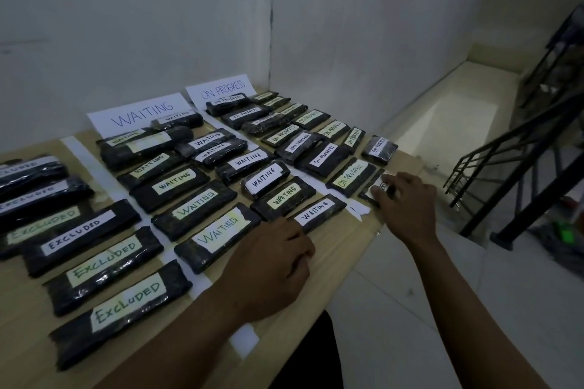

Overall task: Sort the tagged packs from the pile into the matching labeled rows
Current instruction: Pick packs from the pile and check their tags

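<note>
Dark wrapped packs with paper tags lie in rows on a wooden table (341,249). Sheet labels read WAITING (142,115) and ON PROGRESS (222,88). My right hand (406,202) rests on an ON PROGRESS pack (374,185) at the near right corner, fingers curled over its tag and hiding most of it. My left hand (275,259) lies on the table beside the nearest WAITING pack (317,211), its fingertips touching that pack's near end. EXCLUDED packs (117,309) fill the left rows.
White tape strips (243,339) divide the rows. The table's right edge drops to a tiled floor and a stairwell with a black railing (512,148). A white wall stands behind the table.
</note>
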A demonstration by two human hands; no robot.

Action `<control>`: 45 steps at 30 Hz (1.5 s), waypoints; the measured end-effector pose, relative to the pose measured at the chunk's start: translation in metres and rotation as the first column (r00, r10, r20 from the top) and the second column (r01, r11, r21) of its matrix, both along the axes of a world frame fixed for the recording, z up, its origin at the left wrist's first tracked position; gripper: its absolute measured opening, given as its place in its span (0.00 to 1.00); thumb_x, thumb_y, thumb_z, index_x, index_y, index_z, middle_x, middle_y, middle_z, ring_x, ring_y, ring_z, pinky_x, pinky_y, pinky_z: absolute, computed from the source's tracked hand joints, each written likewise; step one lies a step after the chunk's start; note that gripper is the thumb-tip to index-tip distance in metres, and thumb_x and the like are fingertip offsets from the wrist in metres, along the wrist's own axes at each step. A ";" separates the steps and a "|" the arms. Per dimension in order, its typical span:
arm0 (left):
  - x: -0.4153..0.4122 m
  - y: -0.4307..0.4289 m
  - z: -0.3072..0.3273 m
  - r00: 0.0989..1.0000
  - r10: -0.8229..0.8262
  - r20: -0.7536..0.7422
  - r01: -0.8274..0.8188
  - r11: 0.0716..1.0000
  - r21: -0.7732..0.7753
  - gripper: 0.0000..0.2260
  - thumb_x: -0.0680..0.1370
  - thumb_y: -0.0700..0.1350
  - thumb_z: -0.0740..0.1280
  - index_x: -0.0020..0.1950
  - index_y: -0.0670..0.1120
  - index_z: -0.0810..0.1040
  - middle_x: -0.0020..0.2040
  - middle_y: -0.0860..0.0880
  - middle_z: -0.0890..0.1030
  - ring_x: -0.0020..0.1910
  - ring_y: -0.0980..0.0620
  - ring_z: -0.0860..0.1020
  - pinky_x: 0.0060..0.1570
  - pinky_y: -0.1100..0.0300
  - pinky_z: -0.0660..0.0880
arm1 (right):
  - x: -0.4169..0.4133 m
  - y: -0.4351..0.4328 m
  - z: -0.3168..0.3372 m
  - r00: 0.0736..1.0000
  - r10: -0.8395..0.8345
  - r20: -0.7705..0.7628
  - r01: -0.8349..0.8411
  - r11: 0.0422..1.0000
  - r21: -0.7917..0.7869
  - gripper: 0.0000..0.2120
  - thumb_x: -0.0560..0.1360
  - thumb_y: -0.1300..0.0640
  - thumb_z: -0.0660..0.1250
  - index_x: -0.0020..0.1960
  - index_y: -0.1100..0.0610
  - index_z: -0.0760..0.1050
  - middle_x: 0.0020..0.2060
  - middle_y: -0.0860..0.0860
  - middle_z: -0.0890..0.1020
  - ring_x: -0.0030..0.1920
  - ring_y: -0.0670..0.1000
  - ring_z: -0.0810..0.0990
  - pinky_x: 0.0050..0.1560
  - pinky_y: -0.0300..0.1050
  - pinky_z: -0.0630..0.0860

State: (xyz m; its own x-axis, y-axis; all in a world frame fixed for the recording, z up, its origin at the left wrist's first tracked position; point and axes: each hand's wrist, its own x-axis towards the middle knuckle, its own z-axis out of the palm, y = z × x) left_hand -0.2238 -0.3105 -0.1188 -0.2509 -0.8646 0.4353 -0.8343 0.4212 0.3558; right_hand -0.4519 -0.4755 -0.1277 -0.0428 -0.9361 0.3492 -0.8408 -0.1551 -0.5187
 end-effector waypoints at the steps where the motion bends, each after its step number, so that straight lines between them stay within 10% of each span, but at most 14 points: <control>1: 0.001 0.000 0.000 1.000 0.001 -0.008 -0.001 1.000 -0.002 0.06 0.75 0.45 0.63 0.44 0.50 0.79 0.42 0.56 0.76 0.41 0.56 0.72 0.38 0.61 0.68 | 0.001 0.001 0.001 1.000 -0.014 0.006 0.014 1.000 -0.008 0.19 0.73 0.45 0.67 0.61 0.50 0.78 0.65 0.53 0.74 0.66 0.59 0.66 0.58 0.43 0.59; 6: 0.009 0.002 0.009 0.998 -0.011 -0.069 0.011 1.000 -0.011 0.07 0.75 0.45 0.62 0.45 0.50 0.80 0.43 0.58 0.77 0.41 0.59 0.74 0.39 0.61 0.71 | 0.020 0.017 0.013 0.999 -0.043 0.030 0.048 0.975 -0.219 0.15 0.72 0.47 0.70 0.54 0.54 0.80 0.55 0.55 0.79 0.55 0.60 0.72 0.52 0.50 0.68; 10: 0.025 0.019 0.028 0.994 -0.009 -0.105 0.005 0.999 -0.032 0.08 0.75 0.46 0.61 0.47 0.51 0.81 0.42 0.58 0.78 0.41 0.60 0.76 0.37 0.61 0.73 | 0.062 0.042 0.031 0.940 0.323 0.114 -0.288 0.926 -0.244 0.04 0.73 0.52 0.69 0.44 0.52 0.78 0.41 0.47 0.79 0.42 0.47 0.75 0.42 0.43 0.70; 18: 0.098 0.113 0.076 0.971 0.187 0.147 -0.188 0.982 -0.009 0.09 0.76 0.51 0.59 0.49 0.58 0.78 0.44 0.60 0.77 0.43 0.61 0.73 0.40 0.64 0.70 | 0.183 0.130 0.071 0.450 0.887 0.106 -0.870 0.462 -0.171 0.04 0.72 0.53 0.70 0.43 0.54 0.79 0.35 0.44 0.79 0.36 0.43 0.77 0.37 0.31 0.69; 27: 0.188 0.251 0.077 0.785 0.587 0.200 -0.597 0.802 -0.008 0.08 0.76 0.54 0.59 0.49 0.59 0.78 0.41 0.62 0.73 0.40 0.63 0.72 0.36 0.69 0.67 | 0.304 0.234 0.082 0.047 0.998 -0.044 -0.999 0.046 -0.029 0.15 0.73 0.43 0.67 0.57 0.47 0.77 0.48 0.42 0.78 0.44 0.41 0.74 0.45 0.43 0.75; 35: 0.237 0.311 0.040 0.594 0.797 0.109 -0.804 0.594 0.032 0.11 0.75 0.53 0.59 0.48 0.55 0.80 0.46 0.58 0.76 0.47 0.56 0.75 0.42 0.68 0.65 | 0.370 0.288 0.053 -0.023 0.933 -0.360 -0.977 0.054 0.204 0.31 0.73 0.45 0.63 0.74 0.45 0.60 0.71 0.47 0.64 0.70 0.53 0.59 0.67 0.50 0.63; 45: 0.237 0.308 0.028 0.554 0.831 -0.040 -0.832 0.555 0.005 0.14 0.74 0.55 0.57 0.49 0.51 0.80 0.47 0.56 0.73 0.50 0.59 0.70 0.49 0.58 0.70 | 0.359 0.281 0.038 0.084 0.972 -0.219 -0.992 0.103 0.079 0.25 0.71 0.57 0.65 0.67 0.47 0.68 0.52 0.43 0.75 0.56 0.46 0.66 0.50 0.42 0.69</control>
State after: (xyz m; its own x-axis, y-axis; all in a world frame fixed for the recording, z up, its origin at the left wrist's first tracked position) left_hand 0.0128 -0.0027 -0.0910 0.5915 -0.6750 0.4410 -0.8036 -0.4487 0.3911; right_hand -0.0927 -0.1941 -0.0892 0.9592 -0.0646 0.2751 0.0320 -0.9425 -0.3328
